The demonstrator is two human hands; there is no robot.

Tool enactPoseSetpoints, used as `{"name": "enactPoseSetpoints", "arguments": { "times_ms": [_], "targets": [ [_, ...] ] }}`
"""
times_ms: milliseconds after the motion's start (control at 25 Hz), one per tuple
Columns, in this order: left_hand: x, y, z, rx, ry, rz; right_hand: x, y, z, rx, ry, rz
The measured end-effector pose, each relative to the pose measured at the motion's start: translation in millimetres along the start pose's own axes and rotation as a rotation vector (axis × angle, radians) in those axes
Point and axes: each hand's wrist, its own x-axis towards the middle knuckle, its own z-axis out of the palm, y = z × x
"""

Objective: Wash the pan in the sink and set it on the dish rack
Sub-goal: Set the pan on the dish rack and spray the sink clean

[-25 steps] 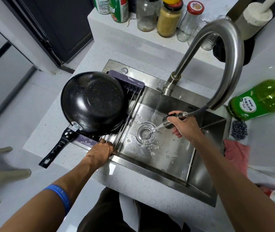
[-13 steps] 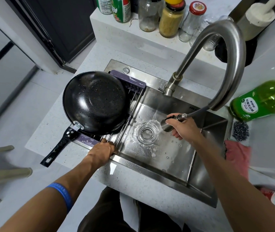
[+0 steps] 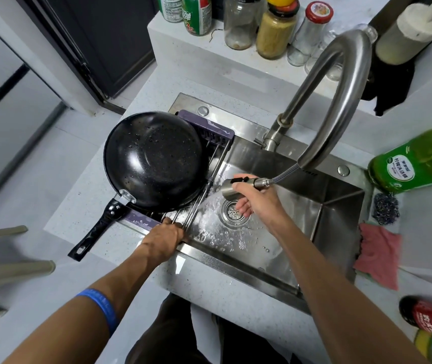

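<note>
The black pan (image 3: 154, 161), beaded with water, sits mouth-up on the dish rack (image 3: 209, 137) across the left end of the sink (image 3: 301, 206), its handle (image 3: 96, 229) jutting over the near-left corner of the surface (image 3: 83, 195). The left hand (image 3: 165, 235) grips the rack's near rail at the sink's front edge, fingers curled over the bars. The right hand (image 3: 254, 195) holds the pull-out sprayer head (image 3: 236, 187), fingers wrapped around it, its hose trailing back to the arched faucet (image 3: 346, 101); water strikes the basin floor left of the drain (image 3: 233, 212), close to the rack's bars. By the look of it the washing and placing are done, and what is in hand is a rinse of the basin; the next move likely calls for shutting off the water and feeding the sprayer back into the faucet's spout without splashing the pan. Compared with half a second ago, the sprayer has swung left from beyond the drain toward the rack, and froth now spreads across the basin's left side, while the pan and the left hand have stayed put
</note>
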Motion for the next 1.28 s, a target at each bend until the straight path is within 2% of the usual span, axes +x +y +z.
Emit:
{"name": "enactPoseSetpoints", "arguments": {
  "times_ms": [200,400,520,640,800,1000,1160,1280],
  "targets": [
    [0,-2,1,-0.002,0.005,-0.003,3,-2,0,-0.007,-0.045,0.005],
    [-3,-2,-1,-0.005,-0.016,-0.008,21,-8,-12,0.051,0.177,-0.107],
    [-3,-1,-2,-0.015,0.012,-0.008,25,-2,-5,0.025,0.125,-0.112],
    [-5,2,-3,0.001,0.023,-0.013,32,-3,-11,0.033,0.183,-0.124],
    [-6,3,-8,0.007,-0.014,-0.017,40,-5,-10,0.017,0.127,-0.126],
    [-7,8,-17,0.006,-0.01,-0.024,43,-15,-13,0.095,0.17,-0.199],
    [-6,-1,-12,-0.053,-0.027,0.01,34,-3,-37,-0.084,0.321,-0.176],
    [-4,2,-8,-0.006,-0.05,0.017,22,-2,-70,-0.333,0.421,-0.123]
  ]
}}
